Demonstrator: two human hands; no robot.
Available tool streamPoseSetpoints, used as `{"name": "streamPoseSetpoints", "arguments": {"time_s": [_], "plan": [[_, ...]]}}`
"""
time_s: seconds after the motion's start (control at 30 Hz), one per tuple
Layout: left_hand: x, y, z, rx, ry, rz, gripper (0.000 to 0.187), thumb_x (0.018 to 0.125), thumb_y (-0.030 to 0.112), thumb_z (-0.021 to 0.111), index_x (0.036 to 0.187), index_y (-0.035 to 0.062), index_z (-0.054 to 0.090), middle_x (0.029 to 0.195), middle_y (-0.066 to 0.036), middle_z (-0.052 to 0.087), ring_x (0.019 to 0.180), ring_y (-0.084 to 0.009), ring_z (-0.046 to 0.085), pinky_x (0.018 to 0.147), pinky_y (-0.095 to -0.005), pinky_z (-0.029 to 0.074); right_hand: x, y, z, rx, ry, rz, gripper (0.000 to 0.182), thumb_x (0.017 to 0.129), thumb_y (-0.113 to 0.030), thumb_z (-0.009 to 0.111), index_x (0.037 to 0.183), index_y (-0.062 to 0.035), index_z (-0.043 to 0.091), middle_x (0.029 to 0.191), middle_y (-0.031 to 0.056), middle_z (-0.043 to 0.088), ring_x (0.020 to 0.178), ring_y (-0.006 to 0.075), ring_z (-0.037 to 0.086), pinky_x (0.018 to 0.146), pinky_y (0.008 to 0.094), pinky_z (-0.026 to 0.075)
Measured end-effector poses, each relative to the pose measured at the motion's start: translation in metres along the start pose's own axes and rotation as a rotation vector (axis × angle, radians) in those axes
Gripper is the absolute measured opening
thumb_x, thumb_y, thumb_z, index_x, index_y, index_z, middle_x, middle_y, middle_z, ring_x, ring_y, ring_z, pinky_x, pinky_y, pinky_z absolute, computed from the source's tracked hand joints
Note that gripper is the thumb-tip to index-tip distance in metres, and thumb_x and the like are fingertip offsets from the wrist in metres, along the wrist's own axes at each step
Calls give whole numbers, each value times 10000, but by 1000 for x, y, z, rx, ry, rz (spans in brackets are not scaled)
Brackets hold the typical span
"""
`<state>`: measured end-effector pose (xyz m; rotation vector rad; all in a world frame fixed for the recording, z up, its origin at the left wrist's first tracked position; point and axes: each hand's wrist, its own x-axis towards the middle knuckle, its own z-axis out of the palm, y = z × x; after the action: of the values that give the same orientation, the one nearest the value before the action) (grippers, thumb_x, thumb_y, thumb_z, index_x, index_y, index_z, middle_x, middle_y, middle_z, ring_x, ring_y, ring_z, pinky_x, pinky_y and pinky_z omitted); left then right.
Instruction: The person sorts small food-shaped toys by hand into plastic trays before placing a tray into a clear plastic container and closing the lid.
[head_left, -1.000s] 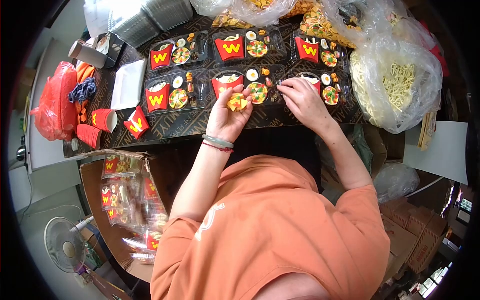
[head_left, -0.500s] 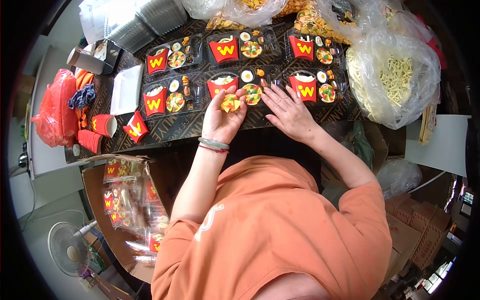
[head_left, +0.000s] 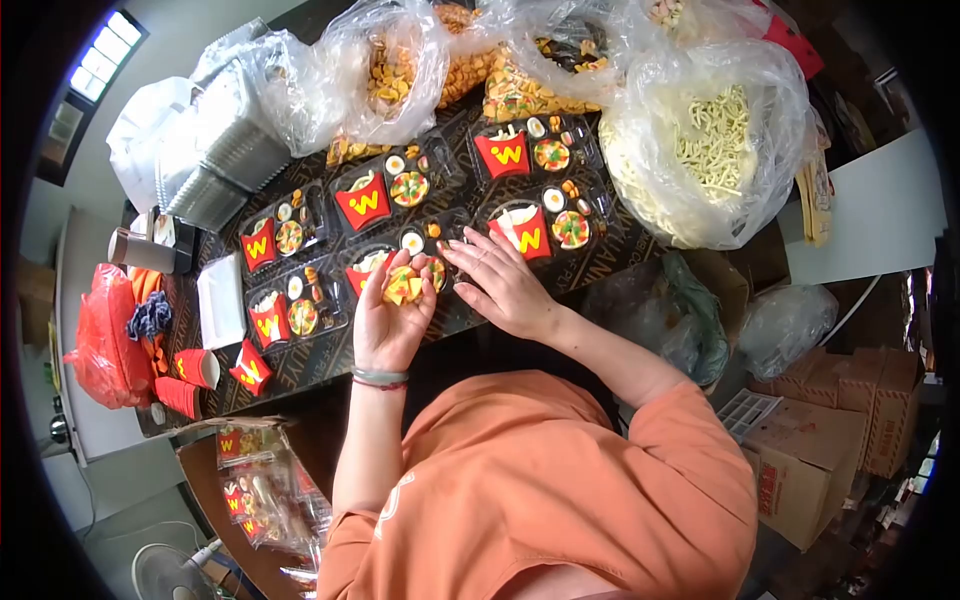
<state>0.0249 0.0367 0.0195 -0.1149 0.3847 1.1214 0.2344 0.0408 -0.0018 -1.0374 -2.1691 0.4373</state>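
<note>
Dark printed table (head_left: 310, 362) spans my head-camera view, lined with clear trays (head_left: 444, 182) holding red boxes (head_left: 505, 156) and miniature foods. Near its front edge, the left hand (head_left: 388, 328) cradles yellow pieces (head_left: 403, 287) in an upturned palm, fingers curled around them. Beside it, the right hand (head_left: 508, 293) extends over one tray near an egg piece (head_left: 412, 242), fingers spread and released; whether they touch anything I cannot tell.

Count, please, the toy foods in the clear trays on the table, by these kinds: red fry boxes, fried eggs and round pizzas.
Red fry boxes: 6
Fried eggs: 6
Round pizzas: 6
Total: 18
</note>
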Motion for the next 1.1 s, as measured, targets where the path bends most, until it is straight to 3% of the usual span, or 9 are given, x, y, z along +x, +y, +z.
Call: {"name": "streamPoseSetpoints", "arguments": {"time_s": [0.1, 0.27, 0.37, 0.47, 0.63, 0.77, 0.93, 1.03, 1.1], "plan": [[17, -7, 26, 61, 45, -34, 286, 991, 225, 518, 1173, 12, 574, 1148, -157, 610, 1024, -261, 598, 888, -346, 535, 9, 12, -25, 57, 168, 33, 350, 902, -140, 612, 1231, -30, 563, 1259, 140, 577, 1249, 330, 495, 1053, 447, 373], [72, -20, 59, 233, 46, -176, 205, 964, 213, 579, 1117, 75, 589, 1007, -92, 635, 713, -145, 575, 541, -206, 479, 4, 48, -60, 311, 443, 260, 180, 842, -48, 690, 949, -23, 547, 933, 112, 594, 828, 239, 613, 736, 331, 499], [114, -32, 90, 347, 97, -178, 188, 951, 201, 603, 1097, 83, 586, 939, -77, 631, 645, -119, 516, 481, -191, 392, 8, 59, -96, 554, 366, 558, 114, 894, -55, 661, 900, -10, 556, 720, 3, 582, 601, 61, 535, 565, 232, 463], [159, -42, 130, 453, -2, -200, 149, 965, 218, 581, 1017, 79, 568, 915, -58, 610, 641, -108, 503, 466, -189, 365, 20, 86, -132, 469, 377, 486, 127, 907, -78, 659, 834, -8, 580, 639, -20, 553, 545, 32, 456, 477, 236, 376], [248, -45, 179, 610, -181, -243, 205, 996, 283, 498, 973, 85, 547, 907, -56, 597, 697, -141, 552, 511, -217, 435, 62, 129, -231, 257, 265, 580, 457, 1004, -383, 472, 897, 24, 652, 743, 90, 646, 633, 142, 599, 575, 277, 484], [293, -64, 219, 634, -76, -62, 326, 998, 320, 419, 936, 60, 605, 841, -53, 613, 691, -180, 563, 607, -301, 492, 110, 220, -297, -262, 453, 417, 388, 983, -320, 486, 1087, 28, 623, 1027, 175, 664, 968, 264, 638, 872, 364, 487], [365, -76, 218, 676, 42, 29, 331, 983, 224, 358, 988, 22, 620, 875, -74, 637, 844, -208, 589, 733, -315, 499, 144, 369, -348, -409, 442, 691, 376, 908, -225, 555, 1231, -34, 584, 1129, 168, 647, 1036, 247, 629, 889, 325, 479], [381, -83, 201, 1143, -70, 350, 301, 966, 197, 405, 1146, -1, 543, 1250, -115, 581, 1166, -206, 543, 971, -324, 447, 166, 421, -349, -394, 419, 857, 436, 861, -190, 584, 1268, -35, 562, 1143, 170, 645, 1055, 263, 627, 900, 322, 479], [372, -84, 216, 888, 3, 126, 376, 952, 83, 391, 1312, -15, 434, 1415, -121, 467, 1310, -201, 439, 1123, -308, 309, 183, 442, -344, -436, 377, 828, 459, 844, -165, 594, 1283, -36, 554, 1155, 173, 641, 1059, 273, 625, 901, 328, 481]]}}
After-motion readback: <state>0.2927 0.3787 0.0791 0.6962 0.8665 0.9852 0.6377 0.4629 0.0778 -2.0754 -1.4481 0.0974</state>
